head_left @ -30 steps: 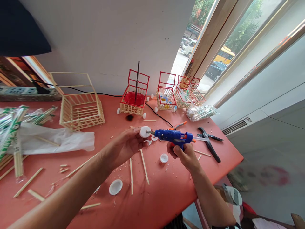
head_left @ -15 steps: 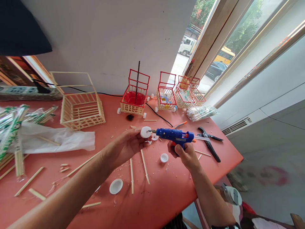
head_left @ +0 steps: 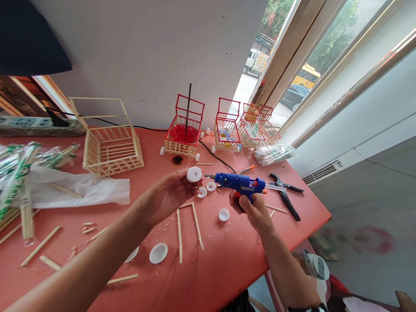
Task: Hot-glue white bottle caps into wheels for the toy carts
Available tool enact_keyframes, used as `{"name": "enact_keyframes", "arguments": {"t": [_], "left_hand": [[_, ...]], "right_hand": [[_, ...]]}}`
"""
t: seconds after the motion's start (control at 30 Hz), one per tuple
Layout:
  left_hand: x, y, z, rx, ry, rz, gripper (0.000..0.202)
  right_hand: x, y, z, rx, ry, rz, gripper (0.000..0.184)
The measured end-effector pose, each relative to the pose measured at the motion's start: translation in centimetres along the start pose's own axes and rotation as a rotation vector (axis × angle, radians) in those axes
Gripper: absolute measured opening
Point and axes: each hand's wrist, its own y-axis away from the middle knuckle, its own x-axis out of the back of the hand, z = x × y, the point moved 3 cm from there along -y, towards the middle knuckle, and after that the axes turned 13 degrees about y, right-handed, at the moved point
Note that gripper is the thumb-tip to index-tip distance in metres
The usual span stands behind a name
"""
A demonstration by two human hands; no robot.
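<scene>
Head view: white cap (head_left: 194, 174) and glue gun (head_left: 238, 184), one to each hand

Left hand (head_left: 161, 197): clamped on the white cap by its edge, flat face toward the camera. Small greyish mark at the centre of the face; possibly glue, too small to settle.

Right hand (head_left: 255, 212): wrapped around the grip of the glue gun, blue, a clear glue stick (head_left: 275, 188) projecting from its rear. Trigger pressed or not: cannot tell. Nozzle (head_left: 209, 176) just beside the cap's right edge, seemingly apart from it.

Step in hand, by judgement: gluing at the centre of the cap. Next move seems to call for a level cap, a nozzle clear of the fingers, and the mating part brought to the centre before any glue sets.

Near the hands, on the red surface (head_left: 227, 268): two white caps, one at the left fingertips (head_left: 202, 193), one beside it (head_left: 211, 186); one small white cup (head_left: 224, 215); one white disc (head_left: 158, 253), nearer the person; joined sticks (head_left: 196, 225), in a three-sided frame.

Farther right: black-handled cutters (head_left: 287, 203), jaws spread.

Toward the wall: one plain stick cart (head_left: 112, 168), no wheels showing; one red-trimmed cart (head_left: 179, 147) on white wheels (head_left: 162, 151), holding a red bowl (head_left: 177, 133) with a dark rod (head_left: 188, 108) upright in it.

Far left: bagged sticks (head_left: 24, 190).
</scene>
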Motion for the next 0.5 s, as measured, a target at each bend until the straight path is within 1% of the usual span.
{"name": "enact_keyframes", "arguments": {"t": [0.2,0.37,0.5], "left_hand": [[-0.09,-0.04,0.84,-0.058,-0.042,0.024,0.019],[-0.20,-0.05,0.93,-0.060,-0.042,0.028,0.015],[0.13,-0.14,0.87,-0.053,-0.030,0.041,0.013]], "right_hand": [[0.28,0.17,0.26,-0.011,0.021,0.107,0.055],[0.53,0.09,0.10,0.014,0.029,0.180,0.050],[0.96,0.06,0.00,0.051,0.001,0.282,0.050]]}}
